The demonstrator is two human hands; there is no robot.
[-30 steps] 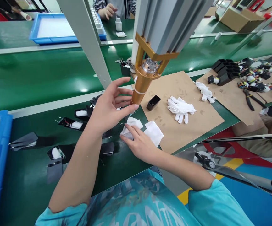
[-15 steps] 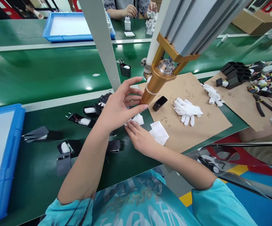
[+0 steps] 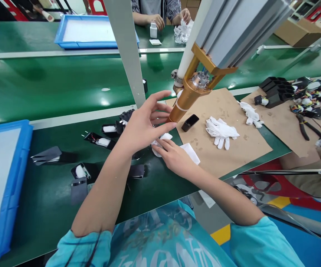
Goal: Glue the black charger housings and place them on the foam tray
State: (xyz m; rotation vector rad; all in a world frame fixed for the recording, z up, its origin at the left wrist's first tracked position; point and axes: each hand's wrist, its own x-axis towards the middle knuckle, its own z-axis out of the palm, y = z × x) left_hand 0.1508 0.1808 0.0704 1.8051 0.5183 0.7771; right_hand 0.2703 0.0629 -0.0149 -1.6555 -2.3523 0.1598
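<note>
My left hand is curled round the lower end of a gold-coloured metal cylinder, thumb on the near side and fingers beyond. The cylinder hangs tilted from a grey machine body. Below it, my right hand bends its fingers onto a crumpled white cloth on the green bench; what lies under the cloth is hidden. A folded white cloth lies just beyond my right wrist. To the right is a small black case.
White gloves lie on brown paper. Open black charger housings are left of my arm, near a blue tray. A grey post stands ahead. Pliers lie far right. A co-worker's hands are across the bench.
My right fingers have shifted and bent more, bunching the white cloth. My left hand stays at the cylinder. On the middle strip, a black housing has moved behind the post.
</note>
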